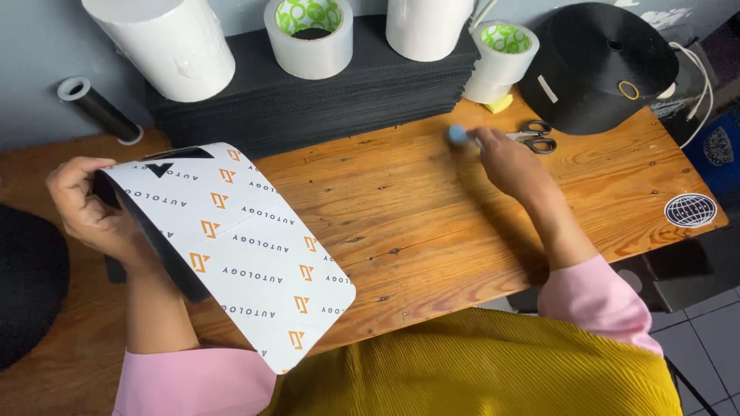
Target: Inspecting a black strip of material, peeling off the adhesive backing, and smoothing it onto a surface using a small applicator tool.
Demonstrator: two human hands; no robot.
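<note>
Wooden planks make up the bench (pixel 432 223), set against a grey wall. Along its far edge, beyond both hands, lies a stack of black foam sheets (pixel 308 92) carrying white rolls (pixel 166 46) and a roll of clear tape (pixel 308 35); a large black spool (pixel 601 65) stands past the right hand.

A white printed mailer bag (pixel 254 254) with orange marks and a black inner face curves from the left hand (pixel 89 212) down toward the person's lap; the left fingers (pixel 73 173) are clamped on its upper edge.

The right hand (pixel 509 166) reaches far across the bench, its fingers pinched on a small blue object (pixel 458 135), blurred. Scissors (pixel 532 137) lie just beside those fingers.
</note>
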